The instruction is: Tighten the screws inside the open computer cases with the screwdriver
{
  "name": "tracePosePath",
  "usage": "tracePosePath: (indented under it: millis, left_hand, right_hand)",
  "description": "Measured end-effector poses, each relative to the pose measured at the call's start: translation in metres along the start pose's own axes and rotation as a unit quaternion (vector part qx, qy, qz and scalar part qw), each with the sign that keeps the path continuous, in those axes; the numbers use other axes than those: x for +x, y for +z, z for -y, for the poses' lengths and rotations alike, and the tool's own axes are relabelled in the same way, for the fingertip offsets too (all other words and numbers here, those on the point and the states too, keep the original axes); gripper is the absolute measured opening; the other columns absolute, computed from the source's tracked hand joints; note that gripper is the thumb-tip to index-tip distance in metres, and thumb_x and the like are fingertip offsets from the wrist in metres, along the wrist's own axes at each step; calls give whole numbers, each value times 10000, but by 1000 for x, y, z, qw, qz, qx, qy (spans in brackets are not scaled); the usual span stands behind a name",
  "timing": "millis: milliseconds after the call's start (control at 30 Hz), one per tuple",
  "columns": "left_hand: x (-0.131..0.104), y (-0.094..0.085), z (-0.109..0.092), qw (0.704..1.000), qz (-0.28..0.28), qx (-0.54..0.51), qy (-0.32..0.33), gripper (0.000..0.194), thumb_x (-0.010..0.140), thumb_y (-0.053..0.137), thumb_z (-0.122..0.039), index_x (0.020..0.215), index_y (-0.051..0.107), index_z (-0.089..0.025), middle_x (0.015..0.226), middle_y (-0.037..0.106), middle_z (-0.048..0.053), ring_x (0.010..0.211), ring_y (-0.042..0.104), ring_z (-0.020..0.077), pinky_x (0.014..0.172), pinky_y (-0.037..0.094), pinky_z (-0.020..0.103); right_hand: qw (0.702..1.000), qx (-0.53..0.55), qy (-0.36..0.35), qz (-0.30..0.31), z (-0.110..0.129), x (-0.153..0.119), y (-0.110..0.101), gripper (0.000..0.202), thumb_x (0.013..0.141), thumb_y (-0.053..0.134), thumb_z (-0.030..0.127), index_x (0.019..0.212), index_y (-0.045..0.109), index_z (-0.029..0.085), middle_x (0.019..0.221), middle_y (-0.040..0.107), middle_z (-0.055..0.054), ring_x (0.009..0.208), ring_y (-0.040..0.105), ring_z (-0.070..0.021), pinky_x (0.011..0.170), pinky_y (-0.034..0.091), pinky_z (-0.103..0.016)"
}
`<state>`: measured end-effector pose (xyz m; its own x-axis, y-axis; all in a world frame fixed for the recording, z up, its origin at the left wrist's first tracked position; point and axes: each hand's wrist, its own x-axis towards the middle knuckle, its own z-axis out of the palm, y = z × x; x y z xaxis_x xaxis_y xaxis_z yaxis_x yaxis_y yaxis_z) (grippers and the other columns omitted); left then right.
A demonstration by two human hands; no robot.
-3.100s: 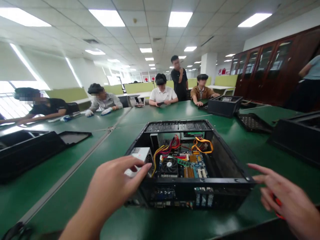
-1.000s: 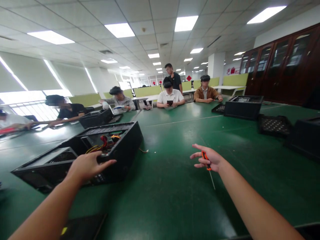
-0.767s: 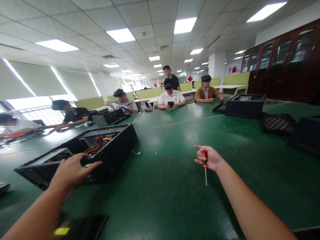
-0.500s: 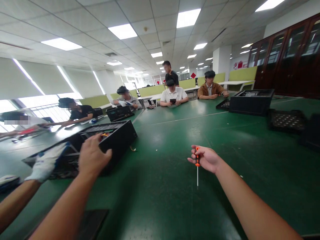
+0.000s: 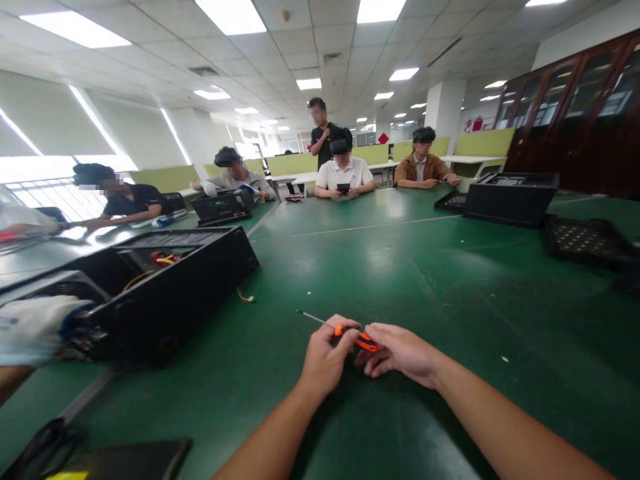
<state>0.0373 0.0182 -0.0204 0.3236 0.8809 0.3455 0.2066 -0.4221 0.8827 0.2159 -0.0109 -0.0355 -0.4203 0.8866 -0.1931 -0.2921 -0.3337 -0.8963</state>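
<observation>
A screwdriver (image 5: 367,341) with an orange and black handle is between my two hands, above the green table (image 5: 390,267). Its thin metal shaft points to the left and away from me. My left hand (image 5: 327,353) is closed around the front of the handle, thumb on top. At the handle's rear end, my right hand (image 5: 403,353) grips with curled fingers, partly hiding that end. Left of my hands stands an open black computer case (image 5: 185,293) with coloured wires inside. A co-worker's gloved hand (image 5: 40,327) is at the near side of that case.
A dark flat panel (image 5: 130,460) lies at the near left. Another black case (image 5: 510,200) and a perforated black panel (image 5: 590,237) are at the right. A smaller black case (image 5: 223,208) stands at the far left. Several people sit round the table; one person (image 5: 324,133) stands behind.
My left hand has moved from beside the computer case to the screwdriver and taken hold of it. The screwdriver has turned from pointing towards me to pointing left. My view has shifted.
</observation>
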Motion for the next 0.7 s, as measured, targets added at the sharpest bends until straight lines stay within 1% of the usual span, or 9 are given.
tracePosePath:
  millis: [100,233,333,400,467,533,567,633,700]
  left_hand:
    - [1,-7,2,999,2,-16,-45,337,910,522,-449,875,690,-159,619,565,-18,492,494,102,480,403,216]
    - [-2,-4,0,994,14,-56,-96,367,877,566,-491,954,692,-155,506,525,-51,355,394,76,369,303,202]
    - [-5,0,-4,987,16,-99,-128,374,842,631,-461,1057,680,-159,567,621,-27,347,473,85,372,367,205]
    - [-8,1,-6,986,23,-117,-114,370,832,657,-418,1110,670,-175,795,730,38,430,588,108,459,483,235]
    - [-10,1,-5,991,31,-100,-79,347,863,625,-375,1162,658,-201,1008,744,77,528,659,132,570,558,279]
    - [-11,0,-2,999,32,-25,-13,337,908,556,-304,1226,637,-229,1116,726,87,729,715,173,749,590,334]
    - [-12,-1,-1,999,35,26,29,370,918,521,-247,1278,608,-243,1179,705,90,890,714,200,872,568,374]
    - [-11,-3,0,986,45,121,107,511,898,462,-121,1384,516,-270,1330,624,91,1194,597,231,1064,453,450]
    - [-10,-5,-1,970,57,176,158,635,860,410,-37,1446,433,-280,1425,544,90,1337,468,234,1129,373,499]
  right_hand:
    - [999,-45,3,28,1,-1,2,364,828,698,465,961,628,134,792,736,-83,595,643,-125,604,484,-246]
    - [996,-74,3,48,2,-3,3,391,784,760,368,1054,630,117,801,737,-87,583,634,-118,608,482,-244]
    - [997,-65,4,38,2,-2,1,412,807,729,371,1115,593,134,796,725,-64,589,646,-121,599,486,-241]
    - [998,-48,4,27,2,-2,-1,456,812,720,370,1178,546,162,783,711,-37,594,655,-126,599,492,-243]
    - [999,-26,2,24,2,-3,-3,492,825,701,397,1225,512,183,803,705,-31,612,662,-132,611,499,-253]
    - [999,0,2,36,3,-5,-1,511,860,639,479,1254,501,185,873,710,-64,692,684,-157,667,515,-287]
    - [999,13,3,46,3,-6,1,535,876,596,527,1274,493,186,911,710,-85,750,693,-177,706,520,-315]
    - [998,33,4,60,3,-7,7,585,888,525,603,1300,477,190,961,706,-114,857,693,-216,779,517,-376]
    - [998,40,-6,58,4,-8,15,597,873,547,604,1307,469,203,942,699,-101,878,681,-226,800,507,-402]
